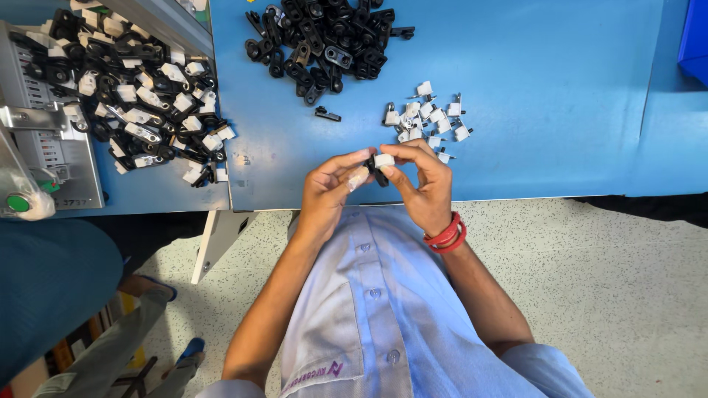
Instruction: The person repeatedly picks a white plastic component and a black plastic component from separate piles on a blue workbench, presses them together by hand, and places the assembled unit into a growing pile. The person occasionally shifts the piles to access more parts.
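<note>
Fingertips do the work here: the left hand [328, 193] and the right hand [424, 184] meet just over the near edge of the blue table [560, 110], pinching one small assembly between them. The left thumb and forefinger are closed on a small black plastic piece [377, 175], while the right thumb and forefinger are closed on a small white clip [383, 159] that sits against the top of it. The two parts touch; whether the clip is fully seated I cannot tell, since the fingers hide the joint.

Doing this well, by my judgement, calls for a square line-up before any push: the clip should sit flush on the black piece, not tilted, and pressure should come straight from both thumbs so nothing skews or springs out. Keeping the pair low and close to the table's near edge helps, because a dropped part would otherwise fall to the speckled floor [627, 295].

Just beyond the right hand, toward the table's middle, lies a small heap of white clips [428, 118]. Farther back, near the far edge, lies a heap of black pieces [324, 40]. Across a seam, on the neighbouring surface at the left, spreads a pile of joined black-and-white parts [140, 96] beside a grey machine [44, 147]. A red bangle [446, 234] circles the right wrist.
</note>
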